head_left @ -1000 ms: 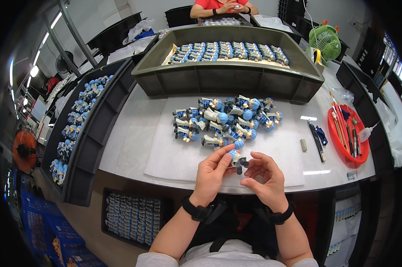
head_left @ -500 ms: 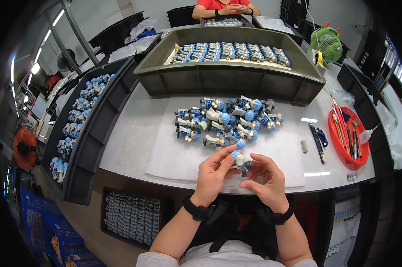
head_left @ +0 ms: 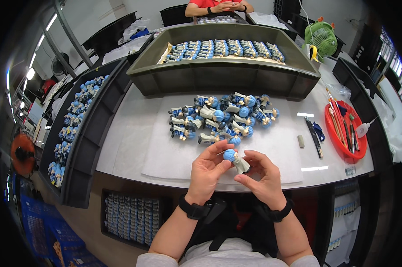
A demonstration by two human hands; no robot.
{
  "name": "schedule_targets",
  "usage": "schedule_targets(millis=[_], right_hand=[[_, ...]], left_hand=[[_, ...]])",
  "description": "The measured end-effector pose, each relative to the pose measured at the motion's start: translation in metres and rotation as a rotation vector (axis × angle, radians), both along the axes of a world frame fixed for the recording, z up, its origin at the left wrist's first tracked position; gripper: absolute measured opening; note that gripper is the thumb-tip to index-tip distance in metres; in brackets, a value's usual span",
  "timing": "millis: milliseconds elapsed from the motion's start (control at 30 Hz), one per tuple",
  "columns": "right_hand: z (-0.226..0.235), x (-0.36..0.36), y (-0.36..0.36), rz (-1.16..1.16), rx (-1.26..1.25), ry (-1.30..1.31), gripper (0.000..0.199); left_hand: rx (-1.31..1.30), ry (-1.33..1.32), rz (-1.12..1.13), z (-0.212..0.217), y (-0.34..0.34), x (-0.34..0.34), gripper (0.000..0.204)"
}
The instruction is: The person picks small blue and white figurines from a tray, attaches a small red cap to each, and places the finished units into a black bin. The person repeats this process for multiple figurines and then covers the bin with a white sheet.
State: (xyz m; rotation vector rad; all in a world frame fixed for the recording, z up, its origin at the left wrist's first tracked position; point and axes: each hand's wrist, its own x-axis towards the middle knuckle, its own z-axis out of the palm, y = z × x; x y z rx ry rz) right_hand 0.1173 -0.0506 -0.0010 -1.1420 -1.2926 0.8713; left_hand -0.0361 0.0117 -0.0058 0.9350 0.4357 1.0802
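Note:
A small toy figurine (head_left: 240,163) with a blue head and a pale grey-white robe is held tilted above the table's near edge. My left hand (head_left: 206,172) pinches it by the head between thumb and fingers. Curled round its lower end, my right hand (head_left: 264,178) has its fingers against the robe and its thumb just below. Just beyond my hands, a loose heap of similar figurines (head_left: 218,115) in blue and grey lies on a white foam sheet (head_left: 161,162).
A large grey-green tray (head_left: 223,75) holding rows of figurines stands behind the heap. To the left is a dark crate (head_left: 96,129) of figurines. At right lie a red dish (head_left: 342,147) of brushes, a black-handled tool (head_left: 314,138) and a grey block (head_left: 301,141). Opposite sits a person in red.
The figurine has turned between my fingers: its pale robe now faces up where dark parts showed before. My hands stay close together around it. The whole view has shifted slightly.

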Motion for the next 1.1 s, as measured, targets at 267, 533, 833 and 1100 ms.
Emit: schedule_targets(millis=[267, 533, 833, 1100], right_hand=[[0.01, 0.018, -0.002, -0.048, 0.051, -0.082, 0.027], [0.025, 0.152, -0.121, -0.522, 0.181, -0.099, 0.029], [-0.109, 0.37, -0.456, -1.567, -0.562, -0.413, 0.023], [-0.219, 0.39, -0.558, -1.63, -1.141, -0.617, 0.017]], left_hand=[[-0.007, 0.001, -0.023, 0.011, -0.002, 0.008, 0.042], [0.027, 0.195, 0.007, 0.007, -0.002, -0.002, 0.034], [0.077, 0.297, 0.001, 0.01, 0.003, 0.003, 0.031], [0.104, 0.324, 0.011, 0.013, -0.002, 0.008, 0.029]])
